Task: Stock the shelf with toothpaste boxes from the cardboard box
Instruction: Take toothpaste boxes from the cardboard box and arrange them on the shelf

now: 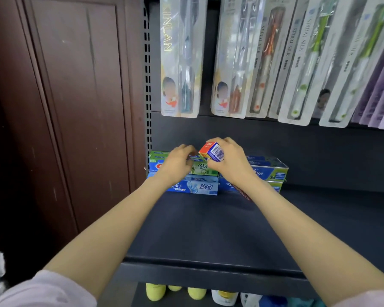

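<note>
Several toothpaste boxes are stacked at the back of the dark shelf (pixel 208 229). A light blue box (pixel 195 187) lies at the bottom front, a green box (pixel 203 170) on top of it, and blue-green boxes (pixel 273 171) stand to the right. My right hand (pixel 228 160) grips a toothpaste box (pixel 212 152) with a red end and a barcode, held end-on above the stack. My left hand (pixel 177 162) rests with curled fingers on the green box and the boxes at the left; whether it grips one is unclear. The cardboard box is out of view.
Packaged toothbrushes (pixel 180 63) hang in a row above the shelf. A brown wooden panel (pixel 75 96) stands at the left, beside the perforated shelf upright (pixel 148 85). Yellow and white bottles (pixel 195 293) sit on the lower shelf.
</note>
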The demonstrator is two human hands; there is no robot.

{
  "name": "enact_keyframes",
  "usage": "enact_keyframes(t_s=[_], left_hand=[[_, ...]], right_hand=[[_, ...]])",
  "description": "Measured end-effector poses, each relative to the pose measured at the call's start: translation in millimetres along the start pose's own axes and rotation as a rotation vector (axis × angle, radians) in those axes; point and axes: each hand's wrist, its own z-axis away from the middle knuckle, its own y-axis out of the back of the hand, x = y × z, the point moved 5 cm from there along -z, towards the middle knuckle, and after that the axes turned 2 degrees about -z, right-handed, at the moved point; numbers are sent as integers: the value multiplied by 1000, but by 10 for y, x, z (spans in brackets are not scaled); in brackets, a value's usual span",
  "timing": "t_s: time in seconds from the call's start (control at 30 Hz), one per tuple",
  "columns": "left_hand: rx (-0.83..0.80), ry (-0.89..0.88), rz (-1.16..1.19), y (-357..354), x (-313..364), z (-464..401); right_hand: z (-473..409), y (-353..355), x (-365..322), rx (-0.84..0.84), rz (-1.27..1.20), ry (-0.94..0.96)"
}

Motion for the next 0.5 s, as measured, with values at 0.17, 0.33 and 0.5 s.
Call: enact_keyframes(t_s=[0.17,0.33,0.5], left_hand=[[-284,29,449,-125,421,128],[-460,19,573,-332,773,219],[-502,20,590,-539,1245,235]], right_hand=[[53,227,76,123,-167,-62],[295,484,491,266,-862,-370],[544,868,1014,381,-1177,-457]])
